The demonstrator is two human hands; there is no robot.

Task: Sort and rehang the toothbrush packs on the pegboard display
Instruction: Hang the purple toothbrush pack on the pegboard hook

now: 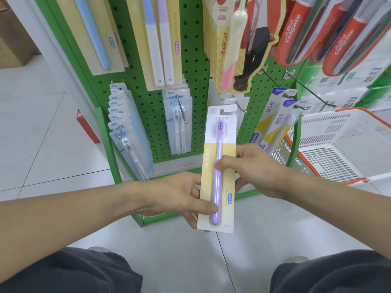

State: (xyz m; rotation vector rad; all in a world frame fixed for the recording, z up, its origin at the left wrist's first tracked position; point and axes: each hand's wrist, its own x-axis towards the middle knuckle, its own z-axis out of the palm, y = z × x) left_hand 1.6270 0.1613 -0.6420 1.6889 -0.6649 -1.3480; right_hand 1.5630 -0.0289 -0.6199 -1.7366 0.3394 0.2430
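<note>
A purple toothbrush pack (220,144) with a white and yellow card stands upright in front of the green pegboard (196,66). My left hand (179,197) grips its lower end, thumb across the handle. My right hand (251,168) pinches its middle from the right side. The pack's hang slot sits just left of a bare metal peg (242,108), not on it. Clear packs (127,132) hang at lower left, more clear packs (178,121) at centre, yellow-card packs (156,41) above.
A white basket with orange rim (338,149) stands at right, beside blue-and-yellow packs (273,123). Red Colgate packs (330,32) hang at upper right. Long empty pegs (275,83) jut out. A red box (84,125) sits on the tiled floor at left.
</note>
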